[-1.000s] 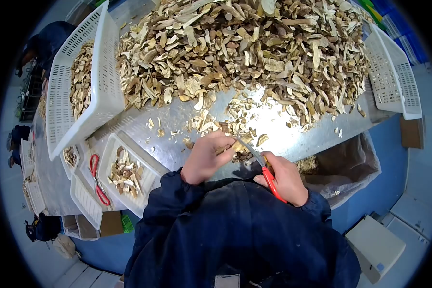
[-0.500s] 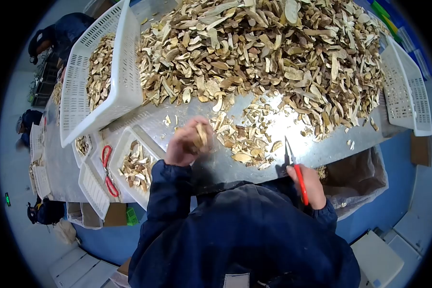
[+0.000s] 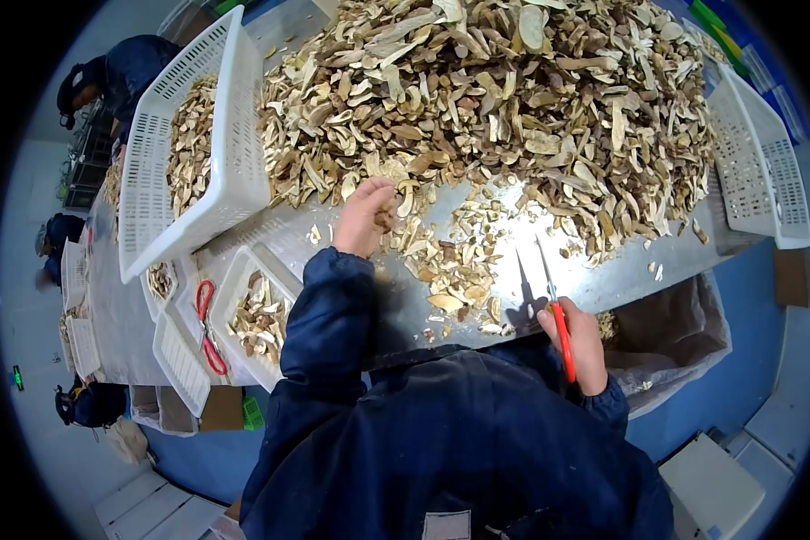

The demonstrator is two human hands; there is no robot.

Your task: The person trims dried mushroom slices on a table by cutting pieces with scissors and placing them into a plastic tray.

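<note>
My left hand point(image 3: 365, 219) is at the near edge of a big pile of dried mushroom slices point(image 3: 513, 108), its fingers curled round something brownish that I cannot make out. To the right, my right hand point(image 3: 578, 346) grips red-handled scissors point(image 3: 562, 335), their blades pointing away from me over the metal table point(image 3: 405, 310). Small slices and crumbs point(image 3: 459, 270) lie between the two hands. A white tray point(image 3: 239, 270) with cut slices point(image 3: 259, 319) stands left of my left arm.
A white basket point(image 3: 241, 135) of slices stands at the left, another basket point(image 3: 756, 153) at the right. Red-handled scissors point(image 3: 209, 328) lie by the small trays. A lined box point(image 3: 675, 342) is below the table's right edge. Other people point(image 3: 135, 72) are at the far left.
My left hand has left the scissors, gone left with a slice, then forward to the pile's edge. My right hand has moved right and down with the scissors. The view has shifted.
</note>
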